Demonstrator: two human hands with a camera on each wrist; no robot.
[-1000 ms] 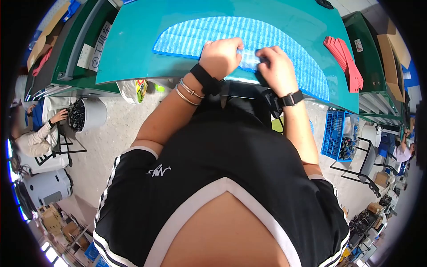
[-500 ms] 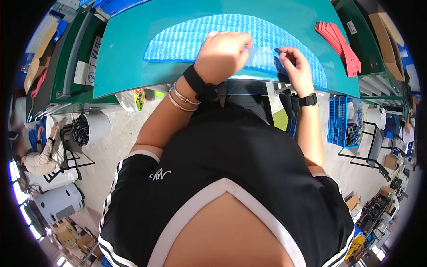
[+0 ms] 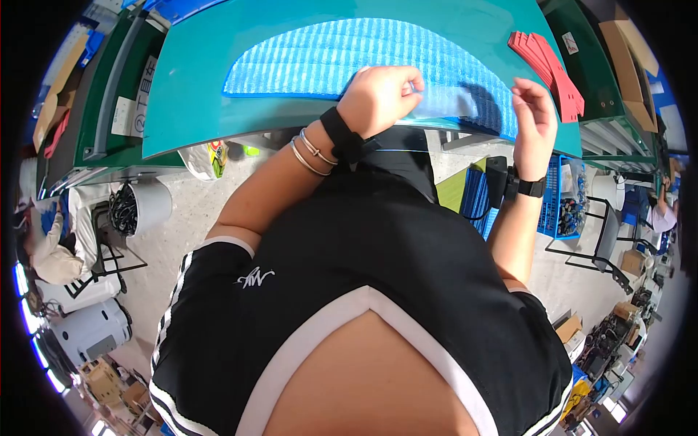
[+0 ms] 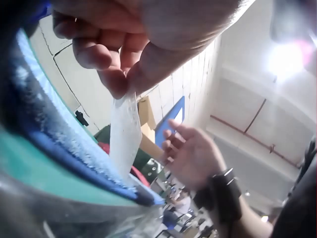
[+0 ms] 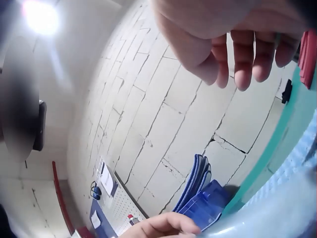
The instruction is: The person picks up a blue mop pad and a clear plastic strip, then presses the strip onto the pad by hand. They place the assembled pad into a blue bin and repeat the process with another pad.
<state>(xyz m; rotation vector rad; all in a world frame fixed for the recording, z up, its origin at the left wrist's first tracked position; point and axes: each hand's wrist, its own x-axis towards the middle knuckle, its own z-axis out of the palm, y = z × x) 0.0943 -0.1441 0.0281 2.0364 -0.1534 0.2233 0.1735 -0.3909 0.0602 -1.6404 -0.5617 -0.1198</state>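
A half-round blue mat with white stripes (image 3: 349, 54) lies on the green tabletop. Over its near edge, my left hand (image 3: 382, 94) pinches a piece of translucent plastic film (image 3: 447, 102) between thumb and forefinger. The film hangs down from those fingertips in the left wrist view (image 4: 124, 134). My right hand (image 3: 534, 120) is raised at the mat's right end, apart from the film. Its fingers (image 5: 242, 62) are loosely bent with nothing between them in the right wrist view.
Red flat pieces (image 3: 549, 76) lie fanned out at the table's right side. A blue crate (image 3: 571, 196) stands on the floor at right, and blue striped cloths (image 3: 476, 200) are below the table edge. Blue bins (image 5: 203, 206) sit at the table's far left corner.
My right hand has come off the film and moved right, away from the left hand. The left hand still holds the film, now stretched out flatter over the mat.
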